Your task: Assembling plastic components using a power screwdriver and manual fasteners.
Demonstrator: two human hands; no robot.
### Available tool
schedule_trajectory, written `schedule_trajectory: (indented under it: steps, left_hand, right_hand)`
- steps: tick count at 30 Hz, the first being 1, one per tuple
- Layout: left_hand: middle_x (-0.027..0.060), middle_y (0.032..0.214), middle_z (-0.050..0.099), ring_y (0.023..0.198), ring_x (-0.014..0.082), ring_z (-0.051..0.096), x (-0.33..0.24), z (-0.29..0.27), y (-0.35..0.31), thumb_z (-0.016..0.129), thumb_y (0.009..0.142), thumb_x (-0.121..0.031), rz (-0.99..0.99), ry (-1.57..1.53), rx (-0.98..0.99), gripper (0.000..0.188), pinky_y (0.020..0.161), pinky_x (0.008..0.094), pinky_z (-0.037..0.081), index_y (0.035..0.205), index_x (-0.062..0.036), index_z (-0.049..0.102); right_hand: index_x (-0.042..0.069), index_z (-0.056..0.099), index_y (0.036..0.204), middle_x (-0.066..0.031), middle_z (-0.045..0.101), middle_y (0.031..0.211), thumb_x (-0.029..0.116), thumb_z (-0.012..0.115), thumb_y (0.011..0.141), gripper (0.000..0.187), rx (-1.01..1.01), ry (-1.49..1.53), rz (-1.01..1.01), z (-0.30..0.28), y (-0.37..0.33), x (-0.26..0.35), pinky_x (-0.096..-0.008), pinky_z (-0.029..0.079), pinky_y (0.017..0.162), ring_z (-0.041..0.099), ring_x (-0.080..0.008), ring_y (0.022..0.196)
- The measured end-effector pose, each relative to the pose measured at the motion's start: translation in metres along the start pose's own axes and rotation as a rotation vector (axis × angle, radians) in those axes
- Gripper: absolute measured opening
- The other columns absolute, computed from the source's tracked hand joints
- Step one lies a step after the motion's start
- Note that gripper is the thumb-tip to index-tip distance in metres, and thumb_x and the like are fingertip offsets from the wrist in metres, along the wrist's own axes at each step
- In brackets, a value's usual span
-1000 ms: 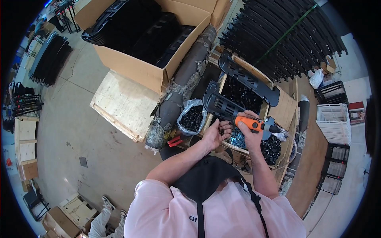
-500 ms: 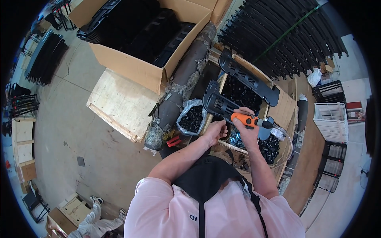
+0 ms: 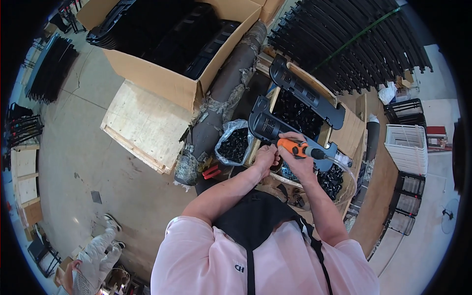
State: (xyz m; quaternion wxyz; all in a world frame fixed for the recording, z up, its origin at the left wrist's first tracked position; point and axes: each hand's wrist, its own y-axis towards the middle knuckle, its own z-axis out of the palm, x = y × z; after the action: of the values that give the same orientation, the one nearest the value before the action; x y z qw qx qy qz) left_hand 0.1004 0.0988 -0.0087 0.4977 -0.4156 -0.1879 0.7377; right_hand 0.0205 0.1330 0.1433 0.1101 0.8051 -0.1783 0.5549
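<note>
My right hand [image 3: 301, 166] is wrapped round an orange and black air screwdriver [image 3: 293, 147], with a clear hose leaving its right end. Close by on the left, my left hand [image 3: 265, 159] has its fingers pinched together near the tool's working end; whatever lies between them is hidden. Beyond both hands is a long black plastic panel with slots [image 3: 266, 124], laid across the wooden bin. A second black slotted panel [image 3: 301, 88] rests farther back. Silvery screws [image 3: 286, 171] show partly beneath my right wrist.
Black plastic pieces fill the bin [image 3: 297, 115], a clear bag [image 3: 233, 146] and a heap [image 3: 330, 183] at right. Red-handled pliers [image 3: 212, 171] lie left of my forearm. A large carton [image 3: 147, 73] stands back left, beside a wrapped roller [image 3: 216, 105]. Another person [image 3: 101, 258] is at lower left.
My right hand and the screwdriver have shifted left, closer to my pinched left hand. The other person's legs and body have changed position at lower left. The whole view has moved slightly.
</note>
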Motion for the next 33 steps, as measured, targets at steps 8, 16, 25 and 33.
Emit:
schedule_trajectory:
  steps: [8,16,25,33]
  left_hand:
    - [0.0014,0.077,0.06,0.06,0.0097,0.055,-0.003,0.01,-0.003,0.051,0.111,-0.032,0.031,0.073,-0.049,0.032,0.051,0.0252,0.047,0.092,-0.0073,0.057]
    - [0.0017,0.073,0.06,0.057,0.0103,0.055,0.007,0.006,0.003,0.05,0.111,-0.034,0.049,0.109,-0.055,0.034,0.049,0.027,0.046,0.094,-0.0052,0.059]
    - [0.0005,0.078,0.062,0.063,0.0109,0.058,-0.009,0.001,-0.004,0.061,0.107,-0.042,-0.105,0.209,-0.011,0.037,0.053,0.0271,0.048,0.088,-0.0097,0.059]
    - [0.0095,0.104,0.071,0.083,0.0176,0.07,-0.017,-0.011,-0.044,0.043,0.114,-0.019,-0.304,0.092,0.344,0.023,0.076,0.0316,0.062,0.125,-0.0033,0.055]
  right_hand:
    - [0.002,0.063,0.126,-0.011,0.07,0.127,0.002,0.074,0.088,0.039,0.046,-0.019,0.089,-0.001,0.0,-0.004,-0.0339,0.052,0.104,0.067,-0.0184,0.114]
    - [0.007,0.065,0.127,-0.0093,0.073,0.118,0.007,0.078,0.086,0.043,0.177,-0.275,-0.062,-0.006,-0.001,0.015,-0.0329,0.053,0.101,0.069,-0.0182,0.114]
    - [0.001,0.06,0.132,-0.0142,0.072,0.123,-0.003,0.076,0.084,0.051,-0.209,0.064,0.036,-0.004,-0.003,0.048,-0.0351,0.053,0.105,0.068,-0.0197,0.116]
    - [-0.003,0.058,0.134,-0.0183,0.071,0.123,0.001,0.074,0.086,0.051,-0.473,0.222,0.118,-0.042,-0.049,0.044,-0.0372,0.052,0.104,0.068,-0.0233,0.115]
